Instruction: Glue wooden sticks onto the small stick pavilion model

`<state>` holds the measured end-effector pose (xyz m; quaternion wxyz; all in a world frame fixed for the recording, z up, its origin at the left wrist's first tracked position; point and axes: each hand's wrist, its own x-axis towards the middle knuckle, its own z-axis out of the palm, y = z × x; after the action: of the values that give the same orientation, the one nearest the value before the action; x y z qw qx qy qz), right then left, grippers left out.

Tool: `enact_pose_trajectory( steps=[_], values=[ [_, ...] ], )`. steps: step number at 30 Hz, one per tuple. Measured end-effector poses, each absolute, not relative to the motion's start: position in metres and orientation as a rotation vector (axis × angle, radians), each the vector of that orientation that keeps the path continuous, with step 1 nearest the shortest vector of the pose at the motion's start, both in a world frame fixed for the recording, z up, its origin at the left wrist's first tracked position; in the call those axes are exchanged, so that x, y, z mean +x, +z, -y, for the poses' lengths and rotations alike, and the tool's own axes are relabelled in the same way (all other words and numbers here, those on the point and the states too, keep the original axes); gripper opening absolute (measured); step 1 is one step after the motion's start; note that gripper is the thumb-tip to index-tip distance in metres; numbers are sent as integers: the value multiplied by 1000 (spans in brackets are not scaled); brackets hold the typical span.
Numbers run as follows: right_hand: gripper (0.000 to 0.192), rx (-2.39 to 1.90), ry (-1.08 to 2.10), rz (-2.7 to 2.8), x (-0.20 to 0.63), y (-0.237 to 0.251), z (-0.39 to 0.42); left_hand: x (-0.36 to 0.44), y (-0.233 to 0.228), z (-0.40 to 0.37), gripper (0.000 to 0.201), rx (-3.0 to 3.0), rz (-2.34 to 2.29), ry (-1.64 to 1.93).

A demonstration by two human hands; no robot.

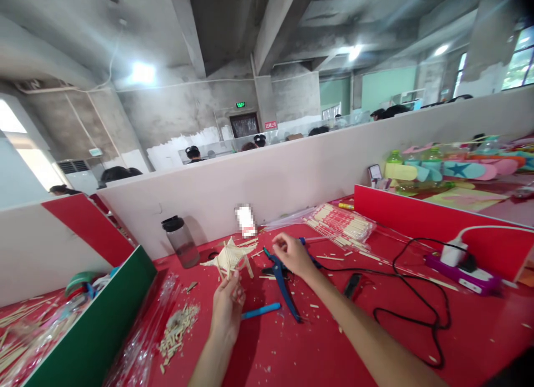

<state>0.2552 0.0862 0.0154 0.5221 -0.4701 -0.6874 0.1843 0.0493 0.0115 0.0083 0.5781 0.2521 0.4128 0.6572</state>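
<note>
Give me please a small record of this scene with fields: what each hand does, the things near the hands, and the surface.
left hand: the left hand holds up a small stick model
right hand: the right hand is closed, fingertips pinched, above the blue pliers; whether it holds anything cannot be told
near the hands: blue pen, pile of stick offcuts, dark-lidded bottle, bag of sticks
right side: black cable, purple power strip
surface: red table
</note>
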Motion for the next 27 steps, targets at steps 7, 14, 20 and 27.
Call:
enact_pose_trajectory(
  steps=[7, 14, 20, 27],
  values=[
    [12, -1396, 302, 1639, 327, 6, -114, 50, 9, -10, 43, 593, -986, 1525],
    [10, -1285, 366, 1876, 292, 8, -97, 47, 10, -10, 41, 548, -973, 1530],
    [13, -859, 417, 2396, 232, 11, -52, 46, 12, -10, 39, 578, -1028, 1507],
    [18, -852, 73, 2697, 190, -8, -27, 45, 12, -9, 48, 642, -965, 1491]
  ],
)
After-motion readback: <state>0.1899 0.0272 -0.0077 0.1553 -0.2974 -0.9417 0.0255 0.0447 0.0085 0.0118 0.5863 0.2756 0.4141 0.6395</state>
